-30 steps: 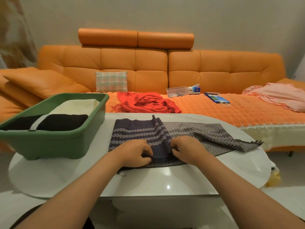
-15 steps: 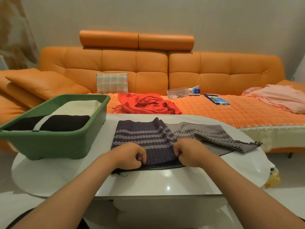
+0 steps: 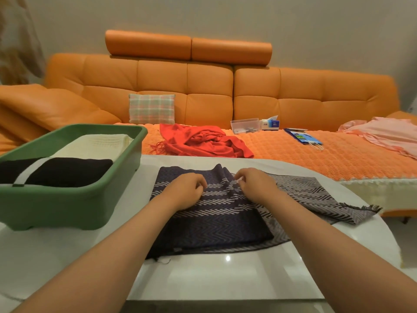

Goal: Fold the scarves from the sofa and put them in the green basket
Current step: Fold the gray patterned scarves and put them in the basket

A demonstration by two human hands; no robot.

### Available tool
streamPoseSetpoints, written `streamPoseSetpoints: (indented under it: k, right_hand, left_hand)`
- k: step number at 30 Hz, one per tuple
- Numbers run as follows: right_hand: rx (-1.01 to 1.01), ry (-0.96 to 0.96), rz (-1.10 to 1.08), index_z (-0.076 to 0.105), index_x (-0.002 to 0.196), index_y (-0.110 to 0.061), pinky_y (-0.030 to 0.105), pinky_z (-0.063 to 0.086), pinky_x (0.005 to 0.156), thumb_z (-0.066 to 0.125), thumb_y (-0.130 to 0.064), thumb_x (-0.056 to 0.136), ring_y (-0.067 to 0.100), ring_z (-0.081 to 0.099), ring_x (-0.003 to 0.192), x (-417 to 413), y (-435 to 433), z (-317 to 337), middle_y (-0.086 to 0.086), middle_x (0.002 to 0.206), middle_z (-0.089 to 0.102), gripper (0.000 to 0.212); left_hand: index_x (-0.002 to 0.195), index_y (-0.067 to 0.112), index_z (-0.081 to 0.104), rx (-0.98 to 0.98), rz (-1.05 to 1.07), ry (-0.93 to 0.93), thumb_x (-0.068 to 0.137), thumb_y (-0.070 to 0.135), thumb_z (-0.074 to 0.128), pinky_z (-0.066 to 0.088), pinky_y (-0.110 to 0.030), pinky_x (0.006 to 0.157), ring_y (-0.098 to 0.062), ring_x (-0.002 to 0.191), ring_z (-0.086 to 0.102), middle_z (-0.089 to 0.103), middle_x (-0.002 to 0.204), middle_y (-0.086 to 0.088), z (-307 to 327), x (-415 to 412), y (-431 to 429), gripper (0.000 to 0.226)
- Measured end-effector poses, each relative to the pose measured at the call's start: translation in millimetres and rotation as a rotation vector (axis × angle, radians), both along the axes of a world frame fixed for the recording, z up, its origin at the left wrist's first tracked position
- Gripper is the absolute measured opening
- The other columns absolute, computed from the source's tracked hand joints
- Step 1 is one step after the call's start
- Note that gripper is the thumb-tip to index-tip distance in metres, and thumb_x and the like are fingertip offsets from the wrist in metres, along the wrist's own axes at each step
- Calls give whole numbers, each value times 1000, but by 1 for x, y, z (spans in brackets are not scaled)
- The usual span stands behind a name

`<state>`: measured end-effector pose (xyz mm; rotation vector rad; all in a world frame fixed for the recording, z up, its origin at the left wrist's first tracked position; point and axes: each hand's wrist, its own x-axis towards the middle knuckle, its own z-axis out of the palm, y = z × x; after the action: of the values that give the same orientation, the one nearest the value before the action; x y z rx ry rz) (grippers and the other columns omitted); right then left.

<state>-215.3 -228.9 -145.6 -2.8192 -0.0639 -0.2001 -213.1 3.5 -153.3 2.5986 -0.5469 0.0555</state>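
A dark navy scarf with white zigzag bands [image 3: 216, 220] lies partly folded on the white table [image 3: 203, 279], its grey reverse side and fringe trailing to the right. My left hand [image 3: 184, 190] and my right hand [image 3: 255, 185] rest on its far half, fingers curled and pinching a raised fold of the cloth between them. The green basket [image 3: 67, 199] stands at the table's left and holds a folded cream scarf [image 3: 97, 145] and a folded black scarf with a white stripe [image 3: 65, 170]. A red scarf [image 3: 205, 141] lies crumpled on the orange sofa [image 3: 293, 96] behind.
A plaid cushion [image 3: 151, 108] leans on the sofa back. On the seat lie a clear plastic box [image 3: 244, 125], a tissue box [image 3: 270, 123], a blue packet [image 3: 303, 137] and pink cloth [image 3: 383, 134] at the right end.
Both hands moved from the scarf's near edge away from me toward its far half, still pinching the cloth. The camera view came closer to the table.
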Motion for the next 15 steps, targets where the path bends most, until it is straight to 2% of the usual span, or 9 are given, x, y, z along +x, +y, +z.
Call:
streamPoseSetpoints:
  k: [3, 5, 7, 10, 12, 15]
  right_hand:
    - [-35, 0, 29, 63, 125, -36, 40, 53, 86, 48, -27, 101, 25, 61, 110, 35, 6, -7, 0, 129, 62, 30]
    - [-97, 26, 48, 60, 130, -37, 41, 53, 87, 48, -28, 101, 29, 60, 113, 57, 9, -14, 5, 134, 58, 32]
    - [-117, 76, 64, 59, 133, -39, 40, 51, 87, 49, -31, 101, 32, 59, 114, 75, 11, -21, 9, 135, 56, 34]
    - [-34, 102, 74, 59, 133, -38, 37, 49, 84, 51, -47, 98, 32, 61, 111, 95, 14, -28, 9, 131, 59, 37]
    - [-16, 92, 85, 66, 123, -33, 34, 49, 81, 56, -46, 96, 29, 62, 106, 104, 16, -26, 7, 125, 63, 32]
    - [7, 11, 57, 71, 91, -31, 34, 51, 78, 65, -32, 91, 23, 63, 100, 113, 14, -24, 0, 113, 68, 6]
  left_hand:
    - [116, 22, 65, 21, 5, -49, 98, 19, 46, 47, -39, 97, -18, 110, 57, 61, 118, 1, -9, 26, -6, 27]
    - [117, 22, 64, 13, 29, -74, 98, 22, 45, 46, -40, 99, -19, 113, 56, 59, 121, 0, -14, 41, -9, 26]
    - [116, 25, 63, 54, 68, -123, 99, 26, 44, 48, -40, 94, -19, 114, 55, 60, 120, 3, -19, 53, -11, 26]
    - [112, 26, 65, 108, 143, -205, 99, 31, 40, 47, -38, 81, -22, 111, 54, 64, 114, 3, -26, 68, -15, 28]
    - [112, 24, 64, 123, 176, -243, 100, 33, 39, 42, -36, 74, -24, 108, 53, 64, 110, 1, -30, 74, -20, 29]
    - [114, 22, 62, 179, 192, -301, 100, 37, 38, 41, -36, 72, -24, 106, 51, 60, 111, 0, -38, 78, -27, 31]
